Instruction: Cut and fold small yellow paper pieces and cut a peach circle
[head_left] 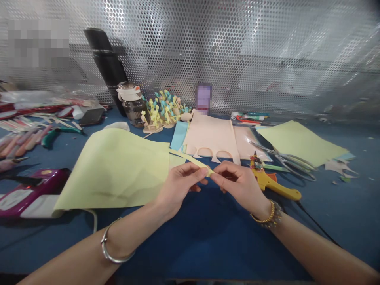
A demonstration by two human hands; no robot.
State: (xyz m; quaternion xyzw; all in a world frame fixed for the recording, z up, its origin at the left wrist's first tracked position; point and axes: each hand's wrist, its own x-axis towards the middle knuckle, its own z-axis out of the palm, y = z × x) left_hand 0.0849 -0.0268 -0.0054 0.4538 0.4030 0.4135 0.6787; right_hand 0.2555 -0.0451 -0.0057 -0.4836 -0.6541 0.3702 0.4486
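A yellow strip [190, 159], mid-view, is pinched by left hand [179, 186] and right hand [242, 188], thumbs against fingertips. The blue table [204, 245] spreads toward six o'clock; a perforated metal wall [184, 43] fills twelve. Fingers cover the strip's four-o'clock end; the purple object [203, 98] at twelve is pixelated.

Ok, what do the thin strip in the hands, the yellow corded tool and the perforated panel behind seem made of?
Thin strip: likely matte paper or thin foam; it curves slightly and shows no shine.
Yellow corded tool: probably hard plastic; its handle looks smooth and evenly coloured.
Perforated panel: apparently shiny metal; silvery grey with bright glints.
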